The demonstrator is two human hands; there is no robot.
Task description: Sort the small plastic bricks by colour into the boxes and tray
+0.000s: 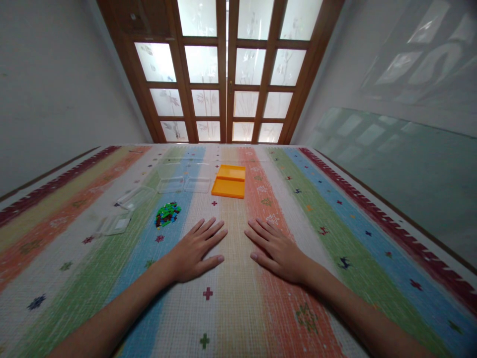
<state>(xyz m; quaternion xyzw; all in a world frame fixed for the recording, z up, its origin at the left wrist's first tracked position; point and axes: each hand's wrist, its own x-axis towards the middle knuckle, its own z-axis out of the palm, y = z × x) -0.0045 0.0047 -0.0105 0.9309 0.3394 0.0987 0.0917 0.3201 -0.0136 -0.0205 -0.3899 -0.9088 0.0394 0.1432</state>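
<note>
My left hand (197, 248) lies palm down on the striped cloth (238, 308), fingers spread and nothing in it. Facing it from the other side, my right hand (278, 248) rests flat as well, fingers apart. Beyond the left hand is a small pile of green, blue and dark red pieces (167, 215), too small to make out singly. Straight ahead, past both hands, a yellow-orange shallow case (228, 188) lies unfolded in two halves. Neither hand touches the pile or the case.
Clear plastic boxes with compartments (197, 185) stand left of the yellow case. More clear plastic containers (114, 223) sit farther left, partly see-through against the cloth. Wooden doors with frosted panes (244, 104) rise behind the far edge; walls flank both sides.
</note>
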